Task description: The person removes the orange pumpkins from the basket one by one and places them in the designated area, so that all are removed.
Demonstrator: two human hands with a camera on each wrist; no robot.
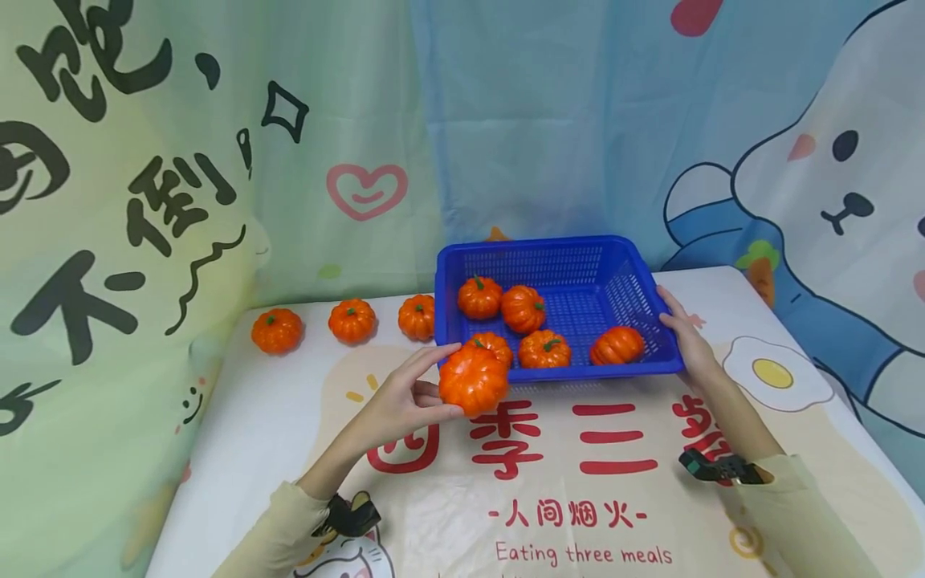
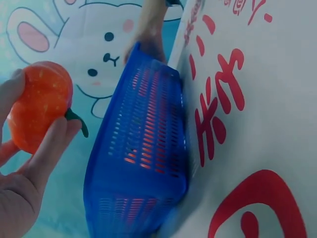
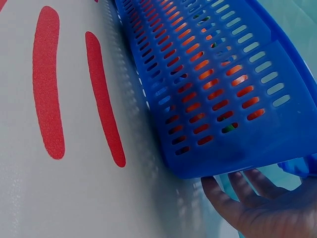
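Note:
My left hand (image 1: 412,393) holds a small orange pumpkin (image 1: 473,381) between thumb and fingers, in front of the near left corner of a blue plastic basket (image 1: 629,371). In the left wrist view the green stem (image 2: 78,121) of this pumpkin (image 2: 42,106) sticks out beside a fingertip. Several more pumpkins lie in the basket, mostly at its left and front, with one pumpkin (image 1: 617,345) near the right end. My right hand (image 1: 686,337) touches the basket's right end from outside; in the right wrist view its fingers (image 3: 223,201) rest against the end wall.
Three pumpkins stand in a row on the table left of the basket: one far left (image 1: 278,331), one in the middle (image 1: 352,321), one beside the basket wall (image 1: 417,317). A printed cloth (image 1: 578,498) covers the table. Behind hangs a printed curtain (image 1: 347,104).

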